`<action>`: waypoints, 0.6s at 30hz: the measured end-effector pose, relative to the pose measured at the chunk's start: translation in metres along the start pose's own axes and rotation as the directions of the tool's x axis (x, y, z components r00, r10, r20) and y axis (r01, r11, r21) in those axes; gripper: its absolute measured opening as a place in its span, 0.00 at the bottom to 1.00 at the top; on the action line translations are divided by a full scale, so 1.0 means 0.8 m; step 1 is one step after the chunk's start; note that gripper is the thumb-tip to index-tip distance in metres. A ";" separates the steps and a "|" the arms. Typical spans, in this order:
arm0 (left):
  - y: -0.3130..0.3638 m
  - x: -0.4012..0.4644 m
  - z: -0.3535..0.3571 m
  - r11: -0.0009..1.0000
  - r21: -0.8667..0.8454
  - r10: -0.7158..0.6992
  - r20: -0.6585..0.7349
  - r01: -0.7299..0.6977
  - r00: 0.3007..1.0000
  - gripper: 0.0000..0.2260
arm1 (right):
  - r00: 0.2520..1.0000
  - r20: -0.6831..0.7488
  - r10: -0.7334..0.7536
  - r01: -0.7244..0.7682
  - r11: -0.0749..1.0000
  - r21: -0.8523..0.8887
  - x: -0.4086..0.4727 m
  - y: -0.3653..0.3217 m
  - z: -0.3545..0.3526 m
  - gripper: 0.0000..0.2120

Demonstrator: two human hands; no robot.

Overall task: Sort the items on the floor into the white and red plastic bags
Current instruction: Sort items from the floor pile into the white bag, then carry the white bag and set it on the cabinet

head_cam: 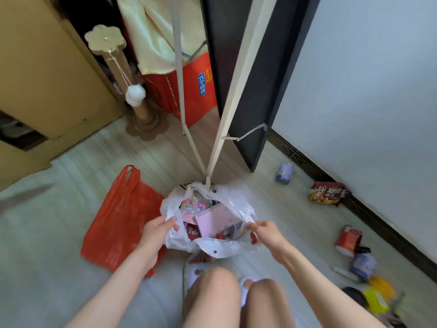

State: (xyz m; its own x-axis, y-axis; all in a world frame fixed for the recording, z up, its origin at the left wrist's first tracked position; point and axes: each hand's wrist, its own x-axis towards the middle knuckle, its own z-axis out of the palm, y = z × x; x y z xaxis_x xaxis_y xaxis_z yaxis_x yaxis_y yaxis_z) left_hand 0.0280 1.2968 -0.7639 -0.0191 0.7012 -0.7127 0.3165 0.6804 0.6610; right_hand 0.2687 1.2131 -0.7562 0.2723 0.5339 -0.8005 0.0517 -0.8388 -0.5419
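Left hand (159, 229) grips white bag (227, 248) rim; right hand (264, 232) pinches opposite rim. Pink notebook (214, 220) inside. Red bag (118, 223) flat alongside

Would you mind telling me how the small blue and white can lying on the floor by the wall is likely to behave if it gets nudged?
The blue and white can lies on its side on smooth flooring, so a nudge would probably set it rolling, perhaps toward the dark baseboard. It looks rigid, so it should keep its shape when gripped. Whether it is full cannot be told.

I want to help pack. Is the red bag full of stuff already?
No, the red bag lies flat on the floor beside the filled white bag.
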 end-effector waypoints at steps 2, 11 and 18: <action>0.029 -0.030 -0.019 0.998 0.062 -0.001 -0.012 0.001 1.000 0.13 | 0.993 -0.112 0.035 -0.031 0.999 0.041 -0.024 -0.027 -0.007 0.17; 0.111 -0.156 -0.109 0.998 0.056 -0.033 -0.166 0.042 0.986 0.13 | 0.995 -0.073 -0.062 0.059 0.998 -0.035 -0.160 -0.134 -0.015 0.14; 0.176 -0.285 -0.174 0.995 -0.038 0.083 -0.241 -0.095 0.967 0.07 | 0.981 0.094 -0.173 0.178 0.983 -0.054 -0.290 -0.211 -0.020 0.14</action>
State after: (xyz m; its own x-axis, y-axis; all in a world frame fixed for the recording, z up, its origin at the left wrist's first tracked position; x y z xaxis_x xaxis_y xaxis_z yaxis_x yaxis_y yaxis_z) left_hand -0.0550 1.2623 -0.4756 -0.2211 0.7860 -0.5773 0.2805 0.6182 0.7342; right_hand 0.2118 1.2290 -0.4748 0.1678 0.6783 -0.7154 0.1513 -0.7348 -0.6612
